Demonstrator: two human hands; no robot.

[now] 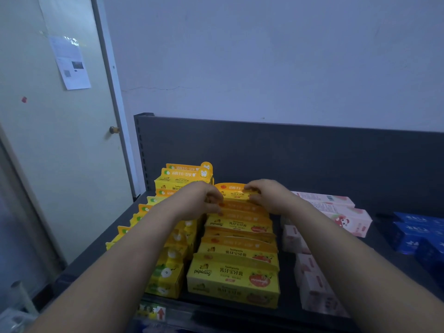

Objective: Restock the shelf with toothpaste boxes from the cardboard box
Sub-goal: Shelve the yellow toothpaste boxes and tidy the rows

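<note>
Our left hand (pixel 203 200) and right hand (pixel 268 194) both pinch the rearmost orange-and-yellow cardboard toothpaste box (pixel 234 193) on the dark metal shelf (pixel 382 227).

**Rows of boxes side by side on one shelf**

The shelf (pixel 287 272) carries toothpaste boxes in rows that run from its front edge toward the back panel (pixel 312 155). The left row (pixel 168 272) is at the left end, with a stack (pixel 182 180) behind it. The middle row (pixel 235 272) is just beside it on the right. At the rear of this row, the back box (pixel 234 193) sits between the left hand (pixel 201 200) and the right hand (pixel 269 195), which grip one end each. The right row (pixel 312 284) lies further right, and the end boxes (pixel 418 236) lie at the far right. A door (pixel 60 164) stands left of the shelf, with a paper (pixel 69 61) on it.
</note>
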